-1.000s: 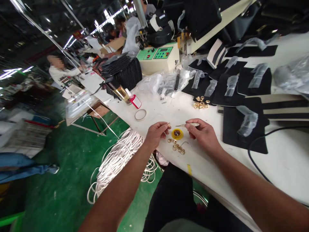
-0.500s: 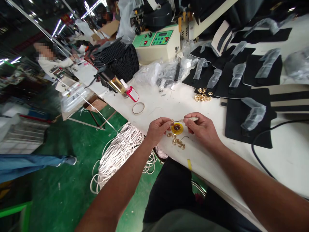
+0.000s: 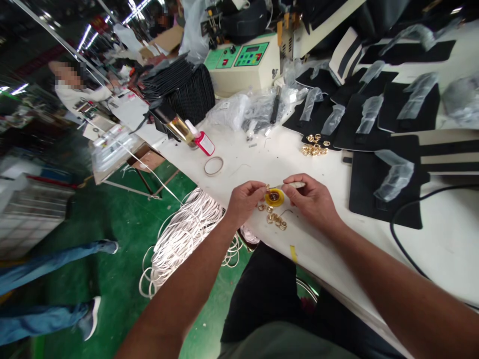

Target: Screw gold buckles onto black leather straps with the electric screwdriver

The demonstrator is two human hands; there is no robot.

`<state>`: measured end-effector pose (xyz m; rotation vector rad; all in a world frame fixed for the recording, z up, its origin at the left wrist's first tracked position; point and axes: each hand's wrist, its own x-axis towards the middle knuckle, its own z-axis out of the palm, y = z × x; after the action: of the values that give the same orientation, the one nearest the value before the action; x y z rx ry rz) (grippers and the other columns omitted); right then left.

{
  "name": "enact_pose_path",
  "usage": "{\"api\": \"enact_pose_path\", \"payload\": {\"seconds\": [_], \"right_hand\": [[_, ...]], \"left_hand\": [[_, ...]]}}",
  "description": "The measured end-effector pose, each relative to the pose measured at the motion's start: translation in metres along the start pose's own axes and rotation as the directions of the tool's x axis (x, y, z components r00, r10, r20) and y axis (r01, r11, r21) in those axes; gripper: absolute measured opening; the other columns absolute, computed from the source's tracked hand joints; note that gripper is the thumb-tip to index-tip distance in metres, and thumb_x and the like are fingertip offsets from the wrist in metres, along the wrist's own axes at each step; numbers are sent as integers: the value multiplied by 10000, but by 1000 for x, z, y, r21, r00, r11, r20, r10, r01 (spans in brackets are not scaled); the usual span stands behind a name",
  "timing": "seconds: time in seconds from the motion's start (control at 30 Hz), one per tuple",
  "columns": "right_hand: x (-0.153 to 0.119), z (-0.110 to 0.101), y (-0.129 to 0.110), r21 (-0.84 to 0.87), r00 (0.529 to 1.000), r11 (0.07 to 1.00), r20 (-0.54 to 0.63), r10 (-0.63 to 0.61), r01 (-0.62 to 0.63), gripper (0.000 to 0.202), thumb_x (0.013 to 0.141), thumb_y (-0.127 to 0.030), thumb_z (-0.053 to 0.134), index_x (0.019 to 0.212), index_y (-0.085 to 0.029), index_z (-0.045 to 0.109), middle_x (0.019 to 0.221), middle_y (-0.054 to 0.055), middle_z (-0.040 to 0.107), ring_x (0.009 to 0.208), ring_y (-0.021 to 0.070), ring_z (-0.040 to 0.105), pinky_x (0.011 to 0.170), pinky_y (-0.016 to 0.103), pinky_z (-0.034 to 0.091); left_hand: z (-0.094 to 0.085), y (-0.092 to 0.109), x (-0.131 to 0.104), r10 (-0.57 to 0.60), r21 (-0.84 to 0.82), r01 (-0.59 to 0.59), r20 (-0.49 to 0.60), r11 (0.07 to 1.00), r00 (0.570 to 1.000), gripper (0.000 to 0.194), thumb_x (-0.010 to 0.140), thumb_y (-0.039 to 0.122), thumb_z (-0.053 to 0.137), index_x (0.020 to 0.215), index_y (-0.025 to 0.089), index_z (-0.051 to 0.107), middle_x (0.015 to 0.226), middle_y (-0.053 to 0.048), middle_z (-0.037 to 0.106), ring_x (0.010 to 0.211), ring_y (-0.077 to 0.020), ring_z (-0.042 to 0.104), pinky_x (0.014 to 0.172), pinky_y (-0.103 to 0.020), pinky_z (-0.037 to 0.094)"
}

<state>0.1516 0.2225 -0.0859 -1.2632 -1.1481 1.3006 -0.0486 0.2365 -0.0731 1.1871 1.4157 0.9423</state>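
Observation:
My left hand (image 3: pixel 247 200) is closed, pinching a small gold metal fitting (image 3: pixel 267 188) between thumb and fingertips. My right hand (image 3: pixel 310 197) grips a thin pen-like tool with a pale handle (image 3: pixel 298 185); its fine tip points left at the fitting, and I cannot tell whether they touch. Just below, between the hands, a round yellow dish-like piece (image 3: pixel 275 197) with a dark centre lies on the white table (image 3: pixel 239 174). Several loose gold fittings (image 3: pixel 277 220) lie in front of it, beside a small bent dark rod (image 3: pixel 287 211).
More gold fittings (image 3: pixel 314 148) are heaped farther back. Black panels (image 3: pixel 387 184) with clear wrapping cover the right side, near a black cable (image 3: pixel 396 239). A red bottle (image 3: pixel 205 143) and a tape ring (image 3: pixel 213 166) stand left. White cord (image 3: pixel 187 239) is piled on the floor; a person walks at left.
My hands stay almost in place, with the right hand and its tool shifted very slightly left. At left, the walking person's legs have come farther into view, with a second shoe showing.

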Motion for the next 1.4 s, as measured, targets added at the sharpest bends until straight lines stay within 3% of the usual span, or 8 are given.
{"api": "enact_pose_path", "payload": {"seconds": [0.23, 0.37, 0.47, 0.7, 0.77, 0.9, 1.2, 1.4], "right_hand": [[1, -3, -2, -95, 997, 994, -59, 51, -56, 528, 765, -699, 794, 805, -179, 707, 528, -5, 617, 476, 145, 559, 486, 263, 406], [2, -2, 2, -74, 999, 997, -43, 24, -28, 513, 780, -656, 793, 972, -183, 746, 600, -1, 657, 521, 156, 586, 510, 270, 433], [0, -2, 3, -34, 1000, 999, -22, 0, -1, 477, 807, -601, 777, 1041, -186, 743, 612, -12, 641, 517, 134, 524, 501, 261, 400], [1, -6, 9, -141, 998, 988, 3, -64, 64, 327, 831, -490, 744, 946, -184, 749, 674, 8, 670, 541, 131, 508, 523, 269, 394], [2, -6, 12, -234, 994, 967, 23, -103, 105, 270, 845, -449, 723, 931, -196, 761, 700, 13, 692, 560, 138, 533, 542, 273, 401], [3, -4, 16, -350, 988, 924, 37, -150, 153, 224, 865, -417, 698, 943, -224, 780, 767, 17, 737, 584, 148, 559, 555, 277, 400], [2, -3, 16, -400, 989, 904, 58, -138, 150, 192, 864, -410, 697, 896, -232, 762, 760, 0, 743, 578, 142, 555, 569, 275, 393], [3, -2, 16, -379, 989, 914, 66, -132, 147, 162, 867, -386, 684, 895, -241, 752, 769, -6, 738, 623, 151, 581, 601, 271, 404]], "left_hand": [[3, -2, -4, 10, 23, -10, 2, 1000, 1000, 308, 741, 447, 838, 862, 171, 774, 661, 16, 678, 601, -105, 585, 583, -228, 474], [2, -1, -5, 31, 44, -30, -42, 999, 999, 273, 745, 417, 825, 862, 176, 773, 684, 18, 690, 576, -95, 558, 574, -230, 470], [1, -1, -4, 45, 63, -40, -69, 997, 997, 244, 763, 395, 798, 868, 177, 771, 735, 7, 725, 555, -87, 533, 551, -227, 456], [-14, -11, -4, 263, 438, -158, -188, 885, 946, 129, 838, 337, 737, 882, 222, 776, 816, -5, 752, 718, -155, 621, 717, -285, 523], [-19, -11, -7, 325, 534, -197, -158, 822, 932, 59, 833, 279, 742, 852, 232, 771, 850, -17, 751, 782, -176, 634, 795, -315, 527], [-22, -9, -9, 469, 713, -334, 8, 617, 883, 49, 882, 222, 704, 869, 222, 751, 965, -50, 747, 869, -194, 655, 866, -341, 532], [-26, -8, -2, 411, 731, -314, 50, 606, 910, 32, 889, 247, 714, 900, 226, 735, 1019, -29, 711, 734, -143, 619, 788, -304, 538], [-20, 14, 28, 498, 703, -425, 116, 570, 860, 102, 899, 244, 684, 989, 227, 730, 1005, -30, 714, 752, -151, 628, 825, -313, 533]]}}
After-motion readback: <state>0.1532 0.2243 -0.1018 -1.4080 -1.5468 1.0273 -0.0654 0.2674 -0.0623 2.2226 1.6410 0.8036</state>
